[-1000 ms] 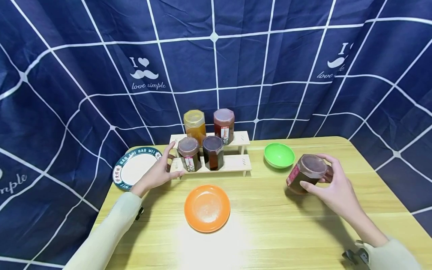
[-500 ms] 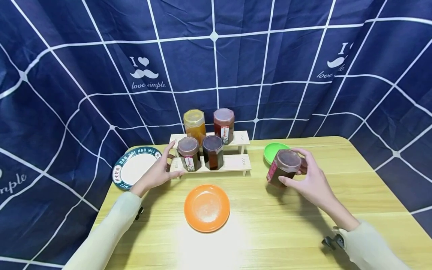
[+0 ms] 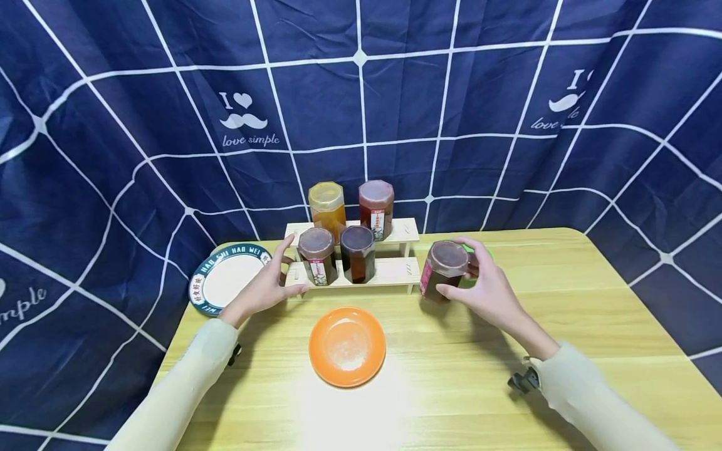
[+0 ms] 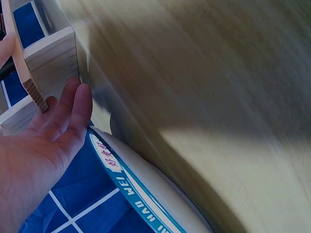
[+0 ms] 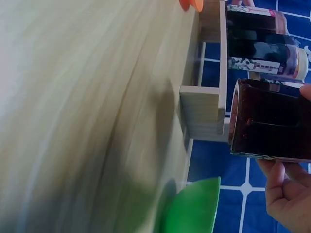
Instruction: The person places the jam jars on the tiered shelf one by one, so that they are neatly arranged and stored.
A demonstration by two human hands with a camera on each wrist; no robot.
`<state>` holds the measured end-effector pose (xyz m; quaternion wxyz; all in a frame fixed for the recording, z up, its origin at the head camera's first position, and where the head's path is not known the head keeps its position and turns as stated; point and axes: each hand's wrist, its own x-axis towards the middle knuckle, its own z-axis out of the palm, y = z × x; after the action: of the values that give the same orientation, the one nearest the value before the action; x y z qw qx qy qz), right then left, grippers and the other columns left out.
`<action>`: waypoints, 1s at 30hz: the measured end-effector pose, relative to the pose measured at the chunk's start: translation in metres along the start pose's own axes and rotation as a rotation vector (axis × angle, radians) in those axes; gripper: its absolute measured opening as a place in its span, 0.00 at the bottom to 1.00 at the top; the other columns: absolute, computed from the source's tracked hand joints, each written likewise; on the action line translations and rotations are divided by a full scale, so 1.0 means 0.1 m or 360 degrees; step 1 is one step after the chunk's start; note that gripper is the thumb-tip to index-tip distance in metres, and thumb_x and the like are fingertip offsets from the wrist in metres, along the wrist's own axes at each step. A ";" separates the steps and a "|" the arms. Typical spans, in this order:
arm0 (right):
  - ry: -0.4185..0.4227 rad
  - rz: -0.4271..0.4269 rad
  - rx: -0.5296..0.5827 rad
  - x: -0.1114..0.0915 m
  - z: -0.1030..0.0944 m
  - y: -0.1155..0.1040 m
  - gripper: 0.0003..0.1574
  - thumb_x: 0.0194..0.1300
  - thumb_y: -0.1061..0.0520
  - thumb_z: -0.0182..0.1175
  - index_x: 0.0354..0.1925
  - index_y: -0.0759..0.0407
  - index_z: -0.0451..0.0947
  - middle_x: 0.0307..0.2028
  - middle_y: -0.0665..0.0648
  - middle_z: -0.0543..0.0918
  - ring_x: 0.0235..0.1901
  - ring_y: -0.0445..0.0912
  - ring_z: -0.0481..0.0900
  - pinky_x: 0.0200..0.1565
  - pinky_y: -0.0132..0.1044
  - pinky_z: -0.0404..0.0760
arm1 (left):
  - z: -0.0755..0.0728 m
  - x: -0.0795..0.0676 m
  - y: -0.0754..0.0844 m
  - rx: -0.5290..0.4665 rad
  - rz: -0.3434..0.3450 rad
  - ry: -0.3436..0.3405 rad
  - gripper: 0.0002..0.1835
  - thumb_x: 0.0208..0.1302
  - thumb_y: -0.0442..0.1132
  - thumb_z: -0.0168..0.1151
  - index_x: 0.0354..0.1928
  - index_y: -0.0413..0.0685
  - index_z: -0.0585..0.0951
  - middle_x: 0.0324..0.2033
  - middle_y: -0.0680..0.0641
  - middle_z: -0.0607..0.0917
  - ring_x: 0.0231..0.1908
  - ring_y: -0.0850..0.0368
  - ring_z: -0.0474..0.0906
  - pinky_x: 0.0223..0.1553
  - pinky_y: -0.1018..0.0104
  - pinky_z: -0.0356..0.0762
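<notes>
In the head view, my right hand (image 3: 482, 291) holds a dark jar with a pink label (image 3: 444, 269) between thumb and fingers, just right of the two-tier wooden rack (image 3: 395, 270). The right wrist view shows this dark red jar (image 5: 272, 121) tilted beside the shelf's end, its base off the table. My left hand (image 3: 262, 291) holds the rack's left end, thumb at the front and fingers behind; the left wrist view shows the fingertips against the side panel (image 4: 56, 63). On the lower tier stand two dark jars, a labelled one (image 3: 318, 257) and a plainer one (image 3: 358, 254).
An amber jar (image 3: 327, 210) and a reddish jar (image 3: 376, 210) occupy the upper tier. An orange plate (image 3: 346, 347) lies in front of the rack, a teal-rimmed plate (image 3: 225, 282) at left. Behind my right hand, a green bowl (image 3: 486, 255) is mostly hidden.
My right hand has carried the jar leftward across the table, from right of the green bowl to beside the rack, now covering most of the bowl. The left hand stays at the rack.
</notes>
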<state>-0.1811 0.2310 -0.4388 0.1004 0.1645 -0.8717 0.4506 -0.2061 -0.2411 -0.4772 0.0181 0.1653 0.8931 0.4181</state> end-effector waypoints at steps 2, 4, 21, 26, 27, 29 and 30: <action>-0.0016 -0.0018 0.0027 0.05 0.04 0.01 0.60 0.57 0.57 0.86 0.80 0.52 0.65 0.57 0.61 0.85 0.55 0.48 0.82 0.52 0.34 0.82 | 0.00 0.00 0.00 0.0001 -0.0005 0.0001 0.65 0.65 0.41 0.83 0.89 0.58 0.43 0.63 0.29 0.78 0.39 0.46 0.85 0.49 0.46 0.84; -0.0033 -0.0034 0.0057 0.10 0.08 0.01 0.60 0.57 0.58 0.86 0.79 0.50 0.65 0.57 0.59 0.85 0.55 0.49 0.82 0.53 0.37 0.82 | 0.00 0.00 0.00 0.0000 -0.0008 0.0000 0.65 0.65 0.41 0.83 0.89 0.58 0.43 0.63 0.30 0.78 0.39 0.46 0.85 0.50 0.45 0.84; -0.0169 -0.0114 0.0273 0.45 0.36 0.01 0.59 0.57 0.63 0.84 0.78 0.49 0.64 0.60 0.59 0.86 0.57 0.51 0.84 0.57 0.31 0.80 | 0.00 0.00 0.01 0.0002 -0.0010 0.0007 0.64 0.66 0.40 0.82 0.89 0.57 0.43 0.63 0.28 0.78 0.39 0.44 0.85 0.49 0.46 0.84; -0.0222 -0.0116 0.0330 0.51 0.40 0.01 0.59 0.59 0.65 0.83 0.79 0.51 0.61 0.62 0.61 0.84 0.61 0.53 0.84 0.63 0.39 0.80 | 0.01 -0.01 0.01 0.0002 0.0003 0.0016 0.63 0.67 0.41 0.82 0.89 0.56 0.44 0.64 0.27 0.78 0.38 0.43 0.86 0.49 0.45 0.84; -0.0235 -0.0111 0.0345 0.52 0.40 0.01 0.59 0.59 0.65 0.83 0.79 0.51 0.61 0.62 0.61 0.83 0.61 0.54 0.84 0.64 0.42 0.80 | 0.01 -0.01 0.01 -0.0001 0.0009 0.0015 0.63 0.67 0.41 0.81 0.89 0.55 0.43 0.64 0.27 0.78 0.38 0.43 0.86 0.49 0.44 0.84; -0.0258 -0.0095 0.0374 0.55 0.40 0.00 0.59 0.59 0.66 0.82 0.79 0.51 0.61 0.64 0.62 0.80 0.62 0.57 0.83 0.64 0.49 0.80 | 0.01 -0.01 0.02 -0.0004 0.0011 0.0015 0.63 0.67 0.41 0.81 0.89 0.55 0.43 0.64 0.27 0.78 0.39 0.42 0.86 0.49 0.43 0.84; -0.0263 -0.0089 0.0375 0.56 0.40 0.00 0.59 0.59 0.66 0.82 0.79 0.51 0.61 0.66 0.62 0.78 0.62 0.58 0.83 0.64 0.51 0.80 | 0.00 -0.01 0.02 -0.0003 0.0010 0.0017 0.63 0.67 0.41 0.81 0.89 0.55 0.43 0.64 0.26 0.78 0.39 0.42 0.86 0.50 0.42 0.84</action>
<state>-0.2342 0.1868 -0.4438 0.0209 0.2359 -0.8130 0.5319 -0.2040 -0.2398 -0.4759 0.0123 0.1658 0.8922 0.4199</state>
